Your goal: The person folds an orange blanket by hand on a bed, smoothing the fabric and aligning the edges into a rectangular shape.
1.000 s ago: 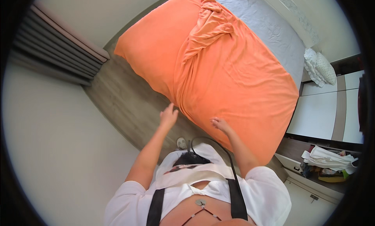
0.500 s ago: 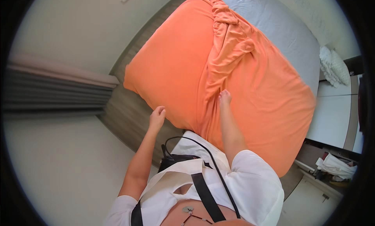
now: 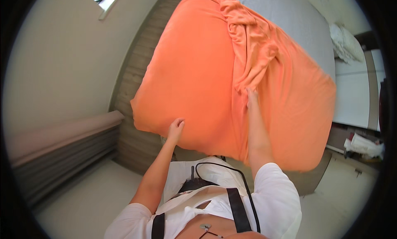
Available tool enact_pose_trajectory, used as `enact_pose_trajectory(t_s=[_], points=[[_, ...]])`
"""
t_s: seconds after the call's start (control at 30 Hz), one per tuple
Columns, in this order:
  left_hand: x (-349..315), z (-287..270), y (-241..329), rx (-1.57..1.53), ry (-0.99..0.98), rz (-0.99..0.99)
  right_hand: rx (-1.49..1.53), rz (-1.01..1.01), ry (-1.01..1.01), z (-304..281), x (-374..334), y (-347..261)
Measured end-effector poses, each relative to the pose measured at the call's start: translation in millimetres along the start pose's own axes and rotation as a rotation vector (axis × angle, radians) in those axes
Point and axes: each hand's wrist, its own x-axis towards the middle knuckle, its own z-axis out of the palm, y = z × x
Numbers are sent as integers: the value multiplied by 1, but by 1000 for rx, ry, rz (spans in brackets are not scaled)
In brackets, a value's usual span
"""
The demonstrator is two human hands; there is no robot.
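Note:
A large orange blanket (image 3: 194, 80) spreads over the near part of the bed, smooth on the left and loosely wrinkled on the right. A bunched ridge of its cloth (image 3: 252, 45) runs from the far edge toward me. My right hand (image 3: 251, 97) is closed on the lower end of that ridge, its fingers partly hidden in the folds. Near the blanket's front left edge, my left hand (image 3: 176, 126) hovers with curled fingers, and no cloth shows in it.
A grey sheet (image 3: 285, 16) covers the far side of the bed. White pillows (image 3: 346, 44) and a white cabinet (image 3: 351, 94) stand at right, with white cloth (image 3: 364, 146) nearer. Pink and grey curtains (image 3: 74, 135) hang at left beside the wood floor (image 3: 134, 73).
The view has shifted, with the bed lower and the curtain nearer. My left hand has come over the blanket's front edge; my right hand has taken hold of the bunched cloth.

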Motion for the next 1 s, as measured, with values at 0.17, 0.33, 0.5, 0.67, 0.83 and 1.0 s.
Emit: enact_pose_trajectory(t_s=[0.17,0.33,0.5,0.67,0.83,1.0], points=[[33,-77,12,-228,-125,-107,-815,-385,-119,97,-92,2],[67,-152,-38,-390,82,-185,-1278,-507,-1103,152,-242,77],[70,-152,-51,56,261,14,-543,171,-620,106,-260,166],[62,-105,3,416,286,310,-42,639,34,48,-270,199],[82,-98,-23,358,435,127,126,890,194,-1,-272,228],[93,-128,-49,145,703,-51,677,692,567,-3,-265,222]])
